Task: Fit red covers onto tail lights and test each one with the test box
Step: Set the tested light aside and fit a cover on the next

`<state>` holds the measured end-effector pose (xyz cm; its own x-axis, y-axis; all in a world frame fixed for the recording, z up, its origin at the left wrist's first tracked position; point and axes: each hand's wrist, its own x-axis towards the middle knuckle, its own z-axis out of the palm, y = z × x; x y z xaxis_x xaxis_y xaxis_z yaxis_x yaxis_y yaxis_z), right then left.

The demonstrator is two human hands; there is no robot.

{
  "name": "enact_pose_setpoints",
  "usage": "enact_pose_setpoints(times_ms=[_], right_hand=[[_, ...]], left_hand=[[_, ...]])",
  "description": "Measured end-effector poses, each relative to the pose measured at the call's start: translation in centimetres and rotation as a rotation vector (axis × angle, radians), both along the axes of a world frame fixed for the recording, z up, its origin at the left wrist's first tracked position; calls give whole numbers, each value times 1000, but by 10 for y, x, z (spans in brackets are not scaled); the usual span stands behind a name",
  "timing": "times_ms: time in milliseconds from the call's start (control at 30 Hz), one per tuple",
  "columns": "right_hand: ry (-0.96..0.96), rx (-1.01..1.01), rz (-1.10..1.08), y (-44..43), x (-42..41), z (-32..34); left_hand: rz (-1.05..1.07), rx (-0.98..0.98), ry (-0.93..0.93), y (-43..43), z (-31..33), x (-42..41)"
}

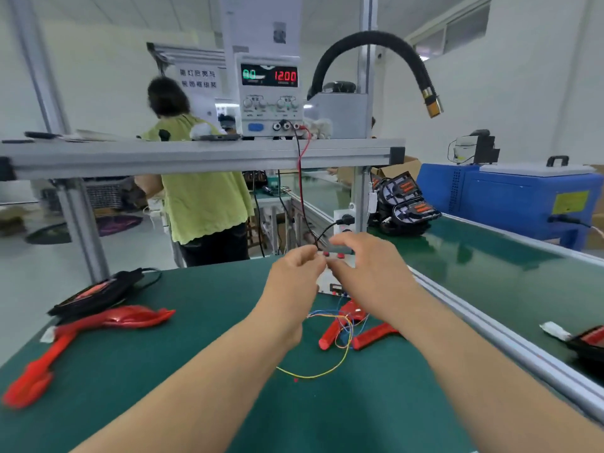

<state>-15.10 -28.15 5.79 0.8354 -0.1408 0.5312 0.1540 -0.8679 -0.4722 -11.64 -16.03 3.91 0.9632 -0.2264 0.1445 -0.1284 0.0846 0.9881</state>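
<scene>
Both my hands hover over the white test box (pixel 333 282) at the far middle of the green mat. My left hand (pixel 294 273) has its fingers curled, pinching something small at the box top; what it pinches is hidden. My right hand (pixel 362 259) spreads over the box with fingers bent, fingertips meeting the left hand's. A red-covered tail light (pixel 354 325) lies under my right forearm, its coloured wires (pixel 330 354) looping across the mat. Loose red covers (pixel 130 317) lie at the left beside a black tail light (pixel 94 294).
A power supply (pixel 269 96) reading 12.00 stands on the aluminium shelf (pixel 196 155), its leads dropping to the box. A conveyor belt (pixel 510 266) runs along the right with stacked tail lights (pixel 405 204). A person in a green top (pixel 202 197) stands beyond the bench.
</scene>
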Motion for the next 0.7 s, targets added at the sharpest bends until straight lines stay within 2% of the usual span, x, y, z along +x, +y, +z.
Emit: enact_pose_setpoints(times_ms=[333,700], right_hand=[[93,29,177,74,58,-34],[200,107,279,126,99,-81]], left_hand=[[230,43,33,82,-29,39],[464,152,85,157,-69,89]])
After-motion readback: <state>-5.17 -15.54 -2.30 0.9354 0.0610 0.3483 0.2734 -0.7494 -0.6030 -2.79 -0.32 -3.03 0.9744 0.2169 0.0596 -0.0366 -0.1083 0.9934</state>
